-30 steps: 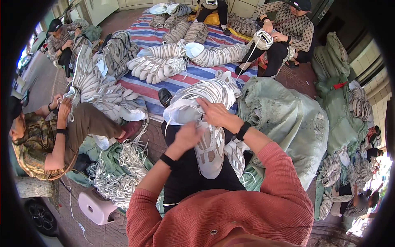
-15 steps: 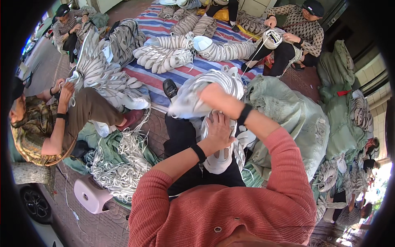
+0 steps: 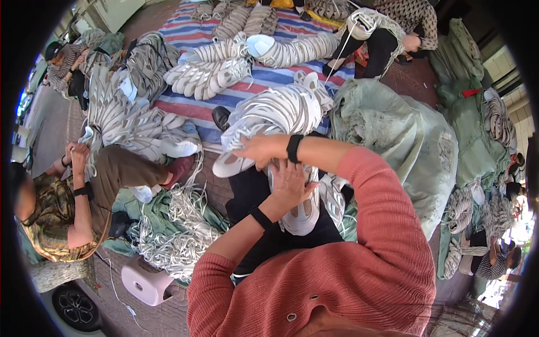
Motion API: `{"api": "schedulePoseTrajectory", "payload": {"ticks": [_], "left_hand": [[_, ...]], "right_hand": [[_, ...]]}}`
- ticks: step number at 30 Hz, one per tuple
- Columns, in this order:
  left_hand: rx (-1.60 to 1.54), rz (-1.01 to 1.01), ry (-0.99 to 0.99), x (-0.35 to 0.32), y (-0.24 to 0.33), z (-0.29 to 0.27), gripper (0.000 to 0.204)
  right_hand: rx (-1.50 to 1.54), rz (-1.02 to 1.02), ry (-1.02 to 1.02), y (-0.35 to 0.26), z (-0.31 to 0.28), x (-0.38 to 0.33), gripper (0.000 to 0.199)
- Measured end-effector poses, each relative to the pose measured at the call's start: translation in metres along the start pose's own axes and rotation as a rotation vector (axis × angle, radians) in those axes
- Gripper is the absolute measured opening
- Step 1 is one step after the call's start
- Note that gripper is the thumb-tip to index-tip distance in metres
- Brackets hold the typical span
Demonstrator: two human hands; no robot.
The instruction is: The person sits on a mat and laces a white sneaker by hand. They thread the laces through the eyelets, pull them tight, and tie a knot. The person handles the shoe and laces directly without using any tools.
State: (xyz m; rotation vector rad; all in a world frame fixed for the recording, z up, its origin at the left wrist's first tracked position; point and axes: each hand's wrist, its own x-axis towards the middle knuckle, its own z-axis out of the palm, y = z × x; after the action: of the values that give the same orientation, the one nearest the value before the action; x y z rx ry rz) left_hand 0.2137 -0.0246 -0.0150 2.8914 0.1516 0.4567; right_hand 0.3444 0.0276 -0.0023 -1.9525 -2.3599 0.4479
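A bundle of nested white and grey shoe uppers (image 3: 281,109) rests in front of my knees. Reaching across it from the right, my right hand (image 3: 263,150) has its fingers closed at the edge of the nearest white shoe upper (image 3: 229,164) at the bundle's left end. Below that arm, my left hand (image 3: 289,182) lies with outstretched fingers on another white and beige shoe upper (image 3: 303,216) on my lap. The right forearm partly covers the space between the two. More grey and white uppers (image 3: 334,199) sit beside my right thigh.
A large pale green sack (image 3: 396,140) bulges at my right. A heap of white laces (image 3: 174,230) and a pale pink stool (image 3: 147,281) are at my left. Co-workers sit left and far right. Several upper bundles (image 3: 208,78) lie on the striped sheet (image 3: 174,104).
My right hand, blurred before, has come down and nearer, and the bundle's left end shows clearly. My left hand stays on the upper. The whole view has shifted slightly.
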Motion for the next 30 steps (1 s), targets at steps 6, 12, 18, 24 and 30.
{"api": "schedulePoseTrajectory", "payload": {"ticks": [6, 12, 18, 24, 30], "left_hand": [[-0.198, -0.009, -0.093, 0.009, 0.008, -0.004, 0.090], [-0.982, -0.155, -0.008, 0.003, -0.053, 0.014, 0.057], [-0.881, -0.429, -0.324, 0.015, -0.080, 0.015, 0.067], [-0.855, -0.438, -0.405, 0.027, -0.055, 0.007, 0.066], [-0.801, -0.392, -0.377, -0.010, -0.031, -0.027, 0.060]], "right_hand": [[0.287, 0.122, -0.091, 0.086, -0.028, -0.013, 0.068], [0.993, 0.248, -0.192, 0.071, -0.038, -0.037, 0.040], [1.085, 0.543, 0.255, 0.055, -0.024, -0.145, 0.042], [1.198, 0.536, 0.656, -0.001, 0.055, -0.154, 0.054], [1.055, 0.378, 0.754, -0.039, 0.055, -0.173, 0.047]]}}
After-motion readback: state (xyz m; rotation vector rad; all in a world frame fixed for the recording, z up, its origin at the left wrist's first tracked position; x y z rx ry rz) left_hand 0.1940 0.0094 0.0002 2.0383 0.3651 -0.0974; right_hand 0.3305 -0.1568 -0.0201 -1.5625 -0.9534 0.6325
